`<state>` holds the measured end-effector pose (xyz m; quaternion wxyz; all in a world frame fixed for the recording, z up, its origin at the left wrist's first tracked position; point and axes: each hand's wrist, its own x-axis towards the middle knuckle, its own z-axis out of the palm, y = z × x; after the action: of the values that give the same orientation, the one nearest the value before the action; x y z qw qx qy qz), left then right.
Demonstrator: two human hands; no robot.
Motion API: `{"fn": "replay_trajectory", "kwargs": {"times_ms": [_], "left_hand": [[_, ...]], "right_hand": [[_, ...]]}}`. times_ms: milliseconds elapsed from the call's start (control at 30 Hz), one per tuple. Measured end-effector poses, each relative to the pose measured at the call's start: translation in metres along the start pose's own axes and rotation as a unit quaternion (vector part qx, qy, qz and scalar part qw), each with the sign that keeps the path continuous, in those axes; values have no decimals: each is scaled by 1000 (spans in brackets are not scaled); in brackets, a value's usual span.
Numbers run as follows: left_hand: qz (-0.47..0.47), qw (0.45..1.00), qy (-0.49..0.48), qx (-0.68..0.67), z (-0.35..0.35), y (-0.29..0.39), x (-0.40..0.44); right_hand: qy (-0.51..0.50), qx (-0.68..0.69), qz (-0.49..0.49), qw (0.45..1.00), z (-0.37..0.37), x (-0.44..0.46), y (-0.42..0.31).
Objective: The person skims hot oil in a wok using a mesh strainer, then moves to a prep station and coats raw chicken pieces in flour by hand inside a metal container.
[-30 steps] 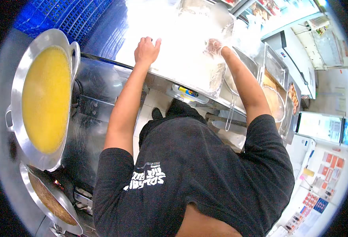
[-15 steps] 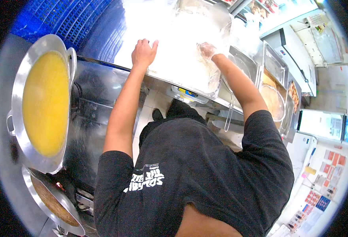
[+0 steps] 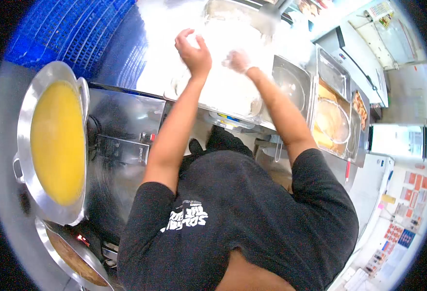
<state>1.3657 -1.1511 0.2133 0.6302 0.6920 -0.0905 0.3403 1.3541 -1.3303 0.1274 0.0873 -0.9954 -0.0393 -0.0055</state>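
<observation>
My left hand [image 3: 192, 52] is raised over the near left part of a metal tray [image 3: 223, 110] whose white contents, like flour, are washed out by glare. Its thumb and fingers are apart, and I see nothing held between them. Just right of it, my right hand [image 3: 237, 61] is over the white contents. A pale film or coating, perhaps a clear glove, covers this hand. Blur and glare hide its fingers, so whether it holds anything does not show.
At left, a large metal wok [image 3: 53, 213] holds yellow liquid, and a second pan [image 3: 75, 259] holds brown liquid. A blue basket [image 3: 72, 36] stands at upper left. To the right are a metal container [image 3: 291, 87], a wire strainer [image 3: 333, 121] and a tray of brown food pieces [image 3: 359, 109].
My left hand has moved right and up from the tray's left side, toward my right hand. My right hand has shifted slightly left. The camera view has turned a little.
</observation>
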Motion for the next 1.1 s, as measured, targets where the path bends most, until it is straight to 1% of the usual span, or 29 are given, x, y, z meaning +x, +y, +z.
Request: {"fn": "replay_trajectory", "kwargs": {"times_ms": [67, 100, 133, 200, 233, 267, 300, 333, 367, 400, 433, 467, 500, 533, 600, 633, 733, 767, 800, 867, 900, 1000, 1067, 1100], "left_hand": [[98, 988, -107, 46, 26, 3, -27], [52, 995, -54, 59, 31, -1, -28], [47, 996, -51, 47, 29, -8, -25], [103, 992, -64, 37, 13, -20, -6], [64, 995, -81, 15, 1, -25, 2], [26, 995, -96, -6, -10, -31, 13], [-24, 987, -153, 46, -25, -37, 21], [-71, 971, -206, 100, -42, -44, 30], [-72, 957, -227, 166, -55, -61, 33], [-72, 938, -246, 233, -66, -81, 30], [-86, 916, -287, 268, -75, -96, 29], [-100, 890, -326, 302, -84, -109, 27], [-113, 862, -363, 335, -88, -114, 25], [-126, 855, -379, 330, -88, -111, 21], [-155, 841, -407, 323, -89, -102, 12], [-181, 841, -413, 301, -88, -108, 14], [-129, 863, -379, 309, -88, -76, 11], [-99, 863, -375, 325, -87, -85, 9], [-105, 857, -377, 335, -88, -86, 9], [-115, 845, -382, 355, -87, -82, 10], [-127, 843, -381, 357, -88, -79, 11], [-128, 842, -373, 367, -90, -75, 13], [-122, 847, -364, 369, -91, -73, 11], [-120, 848, -359, 370, -92, -73, 11]], "right_hand": [[201, -11, -4, 979, -2, -14, -49], [60, 32, 30, 997, -3, -4, -36], [67, 21, 33, 997, -10, -9, -30], [79, -5, 44, 996, -39, -29, -11], [49, 21, 49, 997, -48, -40, 11], [52, 153, 105, 981, -62, -57, 30], [59, 281, 154, 945, -78, -74, 49], [75, 263, 118, 954, -82, -88, 80], [93, 245, 83, 962, -86, -102, 112], [71, 154, 49, 984, -92, -113, 119], [57, 63, 12, 996, -99, -123, 125], [1, 52, 57, 997, -139, -142, 85], [-38, 25, 82, 996, -142, -147, 83], [-78, -5, 105, 991, -145, -153, 80], [-126, -93, 111, 981, -94, -153, 129], [-119, -86, 112, 983, -92, -154, 126], [34, -93, 100, 990, -84, -143, 99], [94, 41, 73, 992, -86, -129, 75], [59, 150, 34, 986, -63, -116, 78], [-89, 61, -48, 993, -5, -83, 72], [-198, -140, -88, 966, 19, -67, 57], [-210, -128, -77, 966, 74, -55, 40], [-219, -120, -74, 966, 93, -50, 22], [-269, -193, -87, 940, 49, -50, -6]]}}
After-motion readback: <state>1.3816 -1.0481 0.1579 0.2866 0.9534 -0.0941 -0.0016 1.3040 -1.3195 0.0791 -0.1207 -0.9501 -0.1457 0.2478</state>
